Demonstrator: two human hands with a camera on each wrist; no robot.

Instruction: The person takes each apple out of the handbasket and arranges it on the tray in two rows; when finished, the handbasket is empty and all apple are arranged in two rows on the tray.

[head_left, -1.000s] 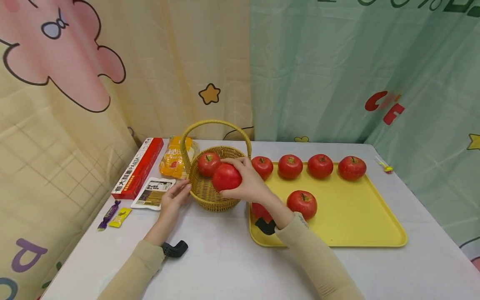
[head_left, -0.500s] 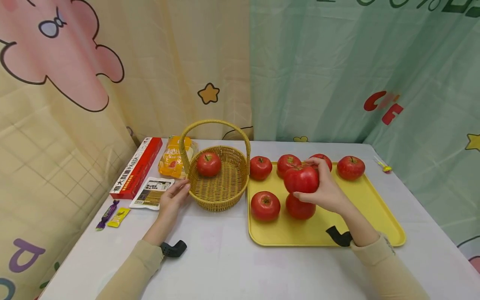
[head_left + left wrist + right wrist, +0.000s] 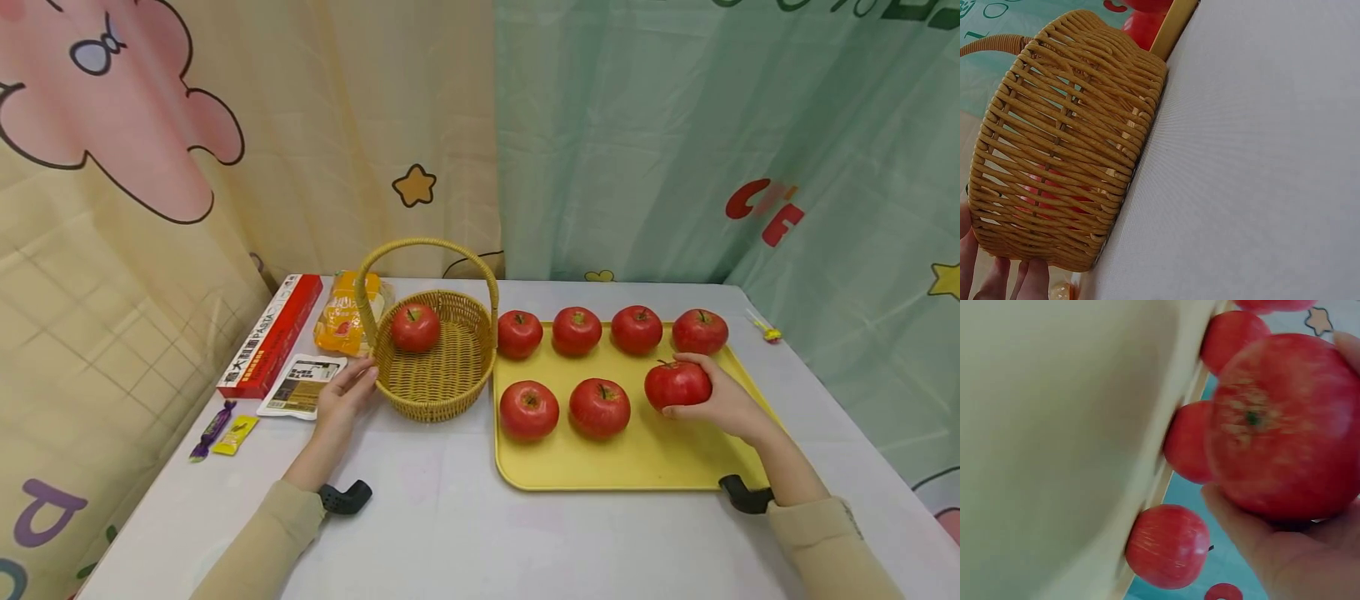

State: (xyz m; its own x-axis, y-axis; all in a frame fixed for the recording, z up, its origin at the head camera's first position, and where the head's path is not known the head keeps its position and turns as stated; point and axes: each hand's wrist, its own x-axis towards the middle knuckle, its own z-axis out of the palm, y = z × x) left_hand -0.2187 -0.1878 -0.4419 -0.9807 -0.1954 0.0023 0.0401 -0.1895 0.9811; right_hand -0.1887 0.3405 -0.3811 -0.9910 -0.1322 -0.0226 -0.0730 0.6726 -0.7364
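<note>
My right hand [image 3: 720,407] holds a red apple [image 3: 678,385] by its right side, low over the yellow tray [image 3: 697,454]. In the right wrist view, thumb and fingers curve about this apple [image 3: 1285,425], its blossom end facing the camera. Straight fingers of my left hand [image 3: 347,396] touch the left side of the wicker basket [image 3: 431,392], close below its rim. The left wrist view shows those fingertips against the weave of the basket [image 3: 1066,137]. One apple [image 3: 416,327] sits inside the basket, toward its left.
A back row of several apples [image 3: 577,331] lines the tray's far edge; two more apples [image 3: 599,408] sit before it. Left of the basket lie a pasta box [image 3: 272,337], an orange bag [image 3: 347,312], a white packet [image 3: 302,387] and two candies [image 3: 236,435]. A lollipop [image 3: 771,333] lies far right.
My right hand has carried its apple from over the basket rightward and down over the tray, right of the two front apples. My left hand stays at the basket.
</note>
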